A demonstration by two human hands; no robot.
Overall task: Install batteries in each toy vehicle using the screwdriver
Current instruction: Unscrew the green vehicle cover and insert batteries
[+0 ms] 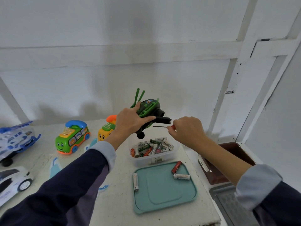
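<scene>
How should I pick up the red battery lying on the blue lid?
Pinch the red battery across its middle, coming straight down from above. It lies flat on the teal lid, its long sides free; only its lower end sits near the white battery.

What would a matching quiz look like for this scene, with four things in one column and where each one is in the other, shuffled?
Things:
1. green and black toy helicopter
2. screwdriver
3. red battery
4. green bus toy

Places:
A. lying on the teal lid
B. standing on the table, left of the battery tub
C. held up in the left hand
D. pinched in the right hand, tip toward the helicopter

Pairs: 1-C, 2-D, 3-A, 4-B
</scene>
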